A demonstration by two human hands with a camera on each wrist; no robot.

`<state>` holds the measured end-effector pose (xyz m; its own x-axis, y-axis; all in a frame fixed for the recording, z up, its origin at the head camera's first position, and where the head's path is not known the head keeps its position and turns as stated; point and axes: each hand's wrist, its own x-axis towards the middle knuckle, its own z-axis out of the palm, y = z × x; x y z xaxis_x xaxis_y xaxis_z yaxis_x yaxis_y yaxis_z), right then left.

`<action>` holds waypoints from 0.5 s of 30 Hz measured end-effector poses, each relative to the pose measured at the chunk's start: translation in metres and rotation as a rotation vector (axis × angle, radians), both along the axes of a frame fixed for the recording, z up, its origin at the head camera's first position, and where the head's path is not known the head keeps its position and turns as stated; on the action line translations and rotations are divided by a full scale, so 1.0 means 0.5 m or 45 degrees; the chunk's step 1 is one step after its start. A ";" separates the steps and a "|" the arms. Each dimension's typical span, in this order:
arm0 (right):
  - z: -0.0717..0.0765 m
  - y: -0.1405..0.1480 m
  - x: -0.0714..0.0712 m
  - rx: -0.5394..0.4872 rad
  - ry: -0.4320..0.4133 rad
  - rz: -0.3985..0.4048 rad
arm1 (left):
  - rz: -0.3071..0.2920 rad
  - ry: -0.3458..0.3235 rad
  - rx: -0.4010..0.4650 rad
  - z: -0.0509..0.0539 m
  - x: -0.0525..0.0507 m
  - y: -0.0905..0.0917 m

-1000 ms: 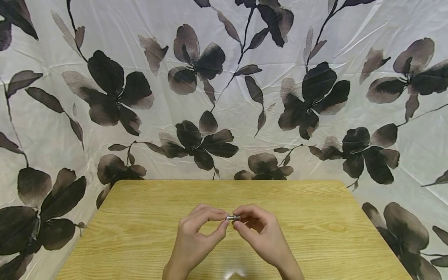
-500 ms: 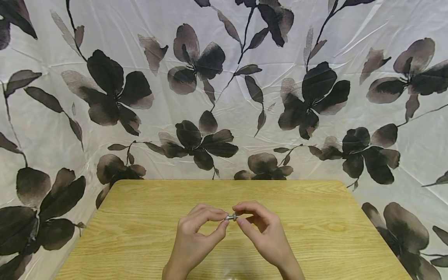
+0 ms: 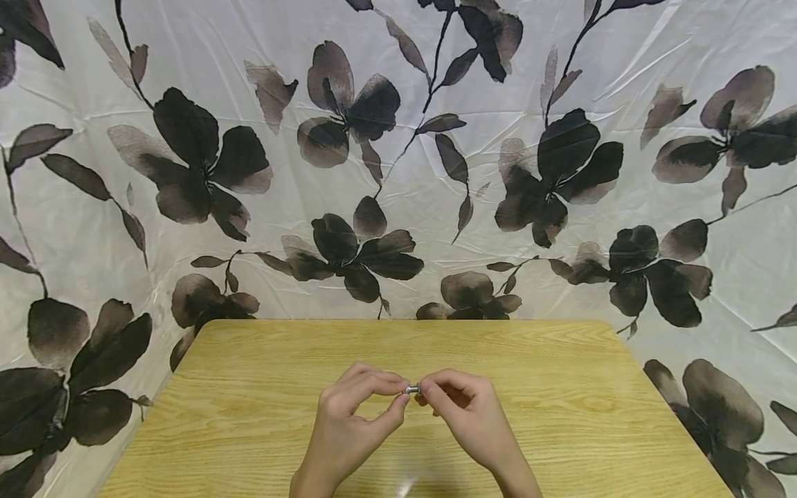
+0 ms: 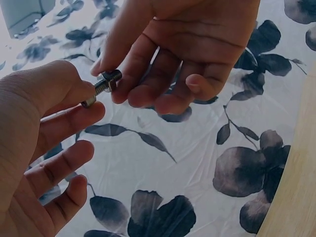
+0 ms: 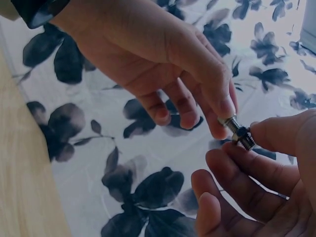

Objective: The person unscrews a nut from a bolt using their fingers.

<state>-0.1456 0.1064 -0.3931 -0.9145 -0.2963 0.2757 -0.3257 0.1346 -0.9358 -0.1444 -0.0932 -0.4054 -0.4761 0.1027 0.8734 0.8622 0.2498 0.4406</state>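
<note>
A small metal bolt (image 3: 412,389) is held level between both hands above the table. My left hand (image 3: 355,422) pinches one end of it between thumb and forefinger. At the other end, the thumb and forefinger of my right hand (image 3: 470,415) pinch a nut on the shaft. The left wrist view shows the nut (image 4: 109,80) around the threaded shaft, close to the end away from my left fingertips. In the right wrist view the bolt (image 5: 232,124) slants down to the nut (image 5: 242,136) between the right thumb and fingers.
The wooden table (image 3: 249,360) lies below both hands. Behind it and at its sides hangs a pale cloth (image 3: 436,207) printed with dark flowers. A dark band (image 5: 39,11) circles the left wrist in the right wrist view.
My right fingers parted from around the nut half a second ago and now pinch it again, with the thumb higher. My left hand has stayed nearly still on its end.
</note>
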 end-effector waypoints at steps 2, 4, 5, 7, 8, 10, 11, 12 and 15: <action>-0.001 0.000 0.000 -0.016 0.021 0.014 | 0.000 0.000 -0.002 0.001 0.000 0.000; -0.001 0.000 0.001 -0.038 0.053 0.032 | 0.001 0.002 -0.004 0.002 0.000 -0.001; -0.001 0.000 0.002 -0.048 0.079 0.043 | 0.001 0.005 -0.004 0.002 0.000 -0.001; -0.002 -0.001 0.003 -0.066 0.132 0.060 | 0.003 0.008 -0.006 0.002 0.000 -0.001; -0.002 -0.001 0.003 -0.074 0.151 0.062 | 0.006 0.009 -0.006 0.002 0.000 -0.001; -0.003 -0.002 0.003 -0.087 0.199 0.068 | 0.010 0.005 -0.006 0.003 0.000 -0.002; -0.004 -0.003 0.002 -0.095 0.215 0.070 | 0.013 0.001 -0.007 0.003 0.001 -0.002; -0.005 -0.003 0.002 -0.104 0.229 0.074 | 0.016 -0.005 -0.007 0.003 0.001 -0.002; -0.007 -0.005 0.001 -0.137 0.316 0.103 | 0.022 -0.017 -0.009 0.004 0.002 -0.003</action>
